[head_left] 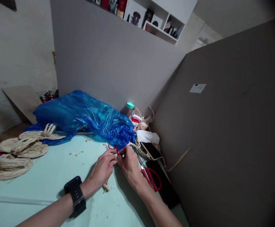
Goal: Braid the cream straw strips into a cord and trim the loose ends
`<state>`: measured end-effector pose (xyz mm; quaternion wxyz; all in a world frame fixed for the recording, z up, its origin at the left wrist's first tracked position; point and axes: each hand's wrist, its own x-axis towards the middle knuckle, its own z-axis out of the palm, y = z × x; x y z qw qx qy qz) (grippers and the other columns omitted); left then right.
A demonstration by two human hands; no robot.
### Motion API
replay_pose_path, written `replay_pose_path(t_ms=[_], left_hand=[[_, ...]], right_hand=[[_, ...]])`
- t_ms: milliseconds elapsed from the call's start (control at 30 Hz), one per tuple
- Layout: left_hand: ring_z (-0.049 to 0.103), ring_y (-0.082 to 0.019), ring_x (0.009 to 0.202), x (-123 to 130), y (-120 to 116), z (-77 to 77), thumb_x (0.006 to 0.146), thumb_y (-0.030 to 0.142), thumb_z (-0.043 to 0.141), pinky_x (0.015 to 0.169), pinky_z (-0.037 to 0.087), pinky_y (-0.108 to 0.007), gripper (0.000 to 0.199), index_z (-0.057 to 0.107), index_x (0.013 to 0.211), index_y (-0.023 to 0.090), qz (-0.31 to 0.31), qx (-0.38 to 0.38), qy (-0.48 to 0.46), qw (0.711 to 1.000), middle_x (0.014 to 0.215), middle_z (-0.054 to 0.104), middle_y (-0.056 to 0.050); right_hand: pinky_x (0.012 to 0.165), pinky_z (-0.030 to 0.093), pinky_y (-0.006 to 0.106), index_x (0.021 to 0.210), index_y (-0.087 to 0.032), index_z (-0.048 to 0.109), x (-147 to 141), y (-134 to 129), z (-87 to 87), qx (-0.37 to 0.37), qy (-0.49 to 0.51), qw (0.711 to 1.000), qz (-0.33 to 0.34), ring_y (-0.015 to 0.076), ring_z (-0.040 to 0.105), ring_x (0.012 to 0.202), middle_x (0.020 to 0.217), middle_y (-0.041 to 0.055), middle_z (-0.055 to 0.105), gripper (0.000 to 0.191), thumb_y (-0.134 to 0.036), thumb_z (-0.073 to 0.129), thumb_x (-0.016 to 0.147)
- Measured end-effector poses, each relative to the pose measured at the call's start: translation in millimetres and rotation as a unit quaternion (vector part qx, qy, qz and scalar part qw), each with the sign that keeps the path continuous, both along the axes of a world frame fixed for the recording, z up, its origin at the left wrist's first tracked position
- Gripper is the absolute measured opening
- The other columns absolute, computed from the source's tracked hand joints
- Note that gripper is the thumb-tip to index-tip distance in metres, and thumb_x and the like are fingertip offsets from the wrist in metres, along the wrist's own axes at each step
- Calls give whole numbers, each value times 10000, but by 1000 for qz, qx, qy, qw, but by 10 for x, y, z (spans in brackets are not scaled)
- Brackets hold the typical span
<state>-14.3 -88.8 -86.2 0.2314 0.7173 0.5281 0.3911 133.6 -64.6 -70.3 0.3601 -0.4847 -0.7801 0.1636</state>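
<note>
My left hand [103, 167], with a black watch [75, 196] on its wrist, is closed on a pale straw cord. Close beside it, my right hand [129, 164] pinches the same cord, fingertips almost meeting the left ones. Most of the held part is hidden by the fingers. A frayed straw end [106, 187] shows below my left hand. Something thin and red [116, 149] sticks up at the fingertips. Red-handled scissors [151, 179] lie just right of my right hand, and a crumpled blue plastic bag [87, 115] is right behind both hands.
Coiled straw braids [22, 147] lie at the left of the pale green table [64, 176]. A jar with a green lid [130, 106], white paper [148, 137] and a dark flat object [166, 186] crowd the right side. Grey partitions [118, 63] stand behind and to the right.
</note>
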Motion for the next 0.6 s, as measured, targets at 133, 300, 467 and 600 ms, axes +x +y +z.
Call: replay_pose_path(t_ms=[133,300,467,600], left_hand=[[659,-217,1060,30,-31,-1,958,240,612,956,528,-457,154,687,854,157,-12,-4,4,1000,1161,705,-69],[654,-243,1110,20,-15,7,954,284,625,983,520,-494,150,699,1014,168,-13,-7,3,1000,1185,704,-79],[659,-245,1110,-10,-9,31,956,299,624,981,525,-496,170,699,1038,170,-20,-14,-10,1000,1175,711,-78],[657,-247,1111,12,-29,19,959,316,619,980,526,-498,206,688,1102,185,-22,-30,-8,999,1217,695,-85]], right_hand=[[652,359,287,823,-224,445,-35,-59,43,-3,-9,1000,-4,184,500,688,784,15,570,151,-113,494,733],[696,383,298,817,-222,479,-122,-120,165,-15,23,1000,-8,195,530,760,809,16,601,74,-158,500,786],[655,437,273,950,-209,504,-124,-105,142,-52,70,996,2,179,609,758,869,25,645,113,-296,493,879],[610,404,271,888,-224,436,-96,-105,87,-82,71,994,-18,164,562,639,754,-18,581,107,-253,503,809]])
